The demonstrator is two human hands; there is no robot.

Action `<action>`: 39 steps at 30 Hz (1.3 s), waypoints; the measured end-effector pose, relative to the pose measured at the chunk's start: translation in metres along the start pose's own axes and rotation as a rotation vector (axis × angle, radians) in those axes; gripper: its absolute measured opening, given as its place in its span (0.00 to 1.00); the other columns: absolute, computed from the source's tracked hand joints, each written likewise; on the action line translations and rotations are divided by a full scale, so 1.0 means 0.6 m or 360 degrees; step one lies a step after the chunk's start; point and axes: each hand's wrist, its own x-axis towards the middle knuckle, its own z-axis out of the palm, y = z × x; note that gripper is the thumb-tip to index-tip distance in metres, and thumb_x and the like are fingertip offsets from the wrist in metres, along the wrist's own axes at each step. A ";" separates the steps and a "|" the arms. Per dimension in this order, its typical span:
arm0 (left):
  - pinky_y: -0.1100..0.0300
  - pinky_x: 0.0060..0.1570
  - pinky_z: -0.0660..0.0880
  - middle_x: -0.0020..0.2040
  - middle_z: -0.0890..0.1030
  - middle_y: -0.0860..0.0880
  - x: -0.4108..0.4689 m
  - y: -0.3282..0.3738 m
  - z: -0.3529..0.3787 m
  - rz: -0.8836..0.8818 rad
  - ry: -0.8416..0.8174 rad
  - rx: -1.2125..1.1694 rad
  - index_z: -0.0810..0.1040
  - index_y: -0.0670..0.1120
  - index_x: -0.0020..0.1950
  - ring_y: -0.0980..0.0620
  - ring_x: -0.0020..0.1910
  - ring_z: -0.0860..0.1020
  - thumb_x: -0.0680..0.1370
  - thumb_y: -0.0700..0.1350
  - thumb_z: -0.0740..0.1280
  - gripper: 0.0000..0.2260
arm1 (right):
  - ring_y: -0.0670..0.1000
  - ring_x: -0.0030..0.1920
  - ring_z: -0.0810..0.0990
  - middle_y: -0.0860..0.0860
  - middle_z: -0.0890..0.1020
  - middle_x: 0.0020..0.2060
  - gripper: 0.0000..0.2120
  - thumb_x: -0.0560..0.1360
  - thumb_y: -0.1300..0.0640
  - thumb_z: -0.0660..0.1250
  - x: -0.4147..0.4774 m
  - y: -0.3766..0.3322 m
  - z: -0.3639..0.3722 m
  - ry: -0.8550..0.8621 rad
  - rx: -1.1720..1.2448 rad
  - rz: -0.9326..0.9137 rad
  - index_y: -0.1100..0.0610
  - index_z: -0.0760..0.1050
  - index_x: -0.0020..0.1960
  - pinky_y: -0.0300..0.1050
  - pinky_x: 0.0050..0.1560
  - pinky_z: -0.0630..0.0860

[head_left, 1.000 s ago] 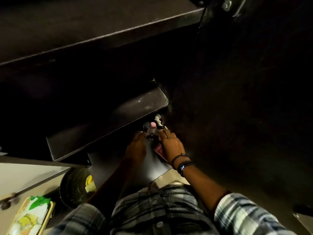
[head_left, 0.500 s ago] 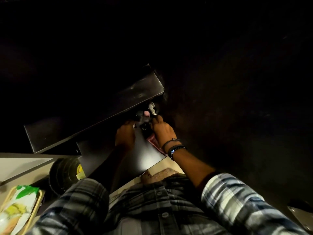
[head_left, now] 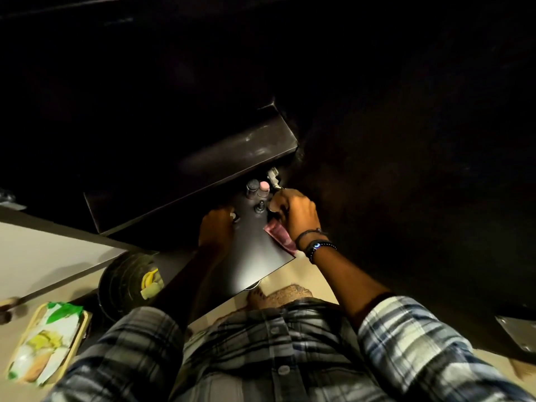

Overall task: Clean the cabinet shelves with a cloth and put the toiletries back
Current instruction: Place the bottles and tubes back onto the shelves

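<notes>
On the dark lower shelf (head_left: 261, 256) stand a dark-capped bottle (head_left: 252, 186), a pink-capped bottle (head_left: 264, 188) and a small black dropper bottle (head_left: 259, 206). A pale metallic item (head_left: 273, 174) sits behind them by the cabinet wall. My right hand (head_left: 297, 214) rests beside the dropper bottle with curled fingers; what they hold is hidden. A pink tube (head_left: 280, 237) lies under its wrist. My left hand (head_left: 217, 226) is on the shelf to the left, its fingertips at a small pale-rimmed item (head_left: 235, 218); the grip is too dark to read.
The shelf above (head_left: 203, 169) overhangs the bottles. The dark cabinet side wall (head_left: 406, 169) stands close on the right. On the floor at the left are a black bin (head_left: 124, 282) with yellow scraps and a tray (head_left: 43, 343) holding a green-and-white packet.
My view has dropped and come closer to the lower shelf. My right hand has gone from lying flat over the pink tube to curled fingers by the bottles. My left hand has stayed put.
</notes>
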 end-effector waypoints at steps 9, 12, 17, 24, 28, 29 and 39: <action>0.46 0.40 0.75 0.42 0.82 0.38 -0.066 0.019 -0.097 0.0135 0.0176 -0.0014 0.79 0.40 0.45 0.34 0.42 0.80 0.76 0.42 0.61 0.08 | 0.52 0.44 0.81 0.52 0.82 0.44 0.07 0.70 0.63 0.67 -0.033 -0.038 -0.041 0.0335 0.0343 -0.0123 0.57 0.79 0.47 0.52 0.46 0.79; 0.48 0.43 0.78 0.46 0.83 0.40 -0.120 0.044 -0.174 0.0195 0.0366 -0.0137 0.80 0.42 0.50 0.38 0.43 0.81 0.77 0.45 0.58 0.13 | 0.47 0.45 0.82 0.49 0.83 0.47 0.12 0.66 0.61 0.71 -0.053 -0.072 -0.079 0.0433 0.0575 -0.0200 0.54 0.81 0.50 0.47 0.46 0.81; 0.62 0.40 0.73 0.47 0.80 0.44 -0.175 0.051 -0.289 0.0189 0.0800 -0.0204 0.79 0.43 0.50 0.48 0.42 0.79 0.79 0.42 0.62 0.07 | 0.43 0.46 0.82 0.47 0.83 0.48 0.15 0.66 0.63 0.71 -0.082 -0.149 -0.150 0.0490 0.0811 -0.0416 0.54 0.81 0.52 0.43 0.45 0.81; 0.55 0.50 0.73 0.55 0.77 0.41 -0.147 0.030 -0.345 -0.0103 0.0920 -0.0056 0.77 0.40 0.60 0.42 0.51 0.78 0.76 0.33 0.63 0.13 | 0.44 0.49 0.83 0.49 0.83 0.50 0.15 0.67 0.64 0.71 -0.101 -0.256 -0.222 0.0577 0.0974 -0.0816 0.58 0.81 0.53 0.41 0.48 0.81; 0.47 0.48 0.74 0.52 0.77 0.37 -0.120 0.036 -0.366 -0.0331 0.0811 0.0201 0.76 0.39 0.58 0.37 0.52 0.77 0.74 0.32 0.63 0.13 | 0.44 0.48 0.82 0.48 0.83 0.50 0.15 0.66 0.66 0.71 -0.096 -0.292 -0.233 0.0591 0.0957 -0.0926 0.57 0.81 0.52 0.40 0.48 0.81; 0.47 0.47 0.75 0.51 0.78 0.37 -0.116 0.038 -0.370 -0.0389 0.0779 0.0216 0.76 0.38 0.56 0.37 0.52 0.77 0.75 0.33 0.63 0.11 | 0.44 0.48 0.82 0.48 0.83 0.50 0.15 0.66 0.66 0.71 -0.096 -0.298 -0.235 0.0600 0.0942 -0.0947 0.57 0.81 0.52 0.39 0.48 0.81; 0.48 0.45 0.76 0.47 0.79 0.37 -0.103 0.025 -0.371 -0.0575 0.0648 0.0167 0.78 0.36 0.48 0.37 0.51 0.78 0.78 0.34 0.61 0.06 | 0.44 0.51 0.82 0.47 0.83 0.51 0.15 0.67 0.65 0.71 -0.130 -0.322 -0.298 0.0653 0.0905 -0.1087 0.56 0.81 0.53 0.42 0.49 0.81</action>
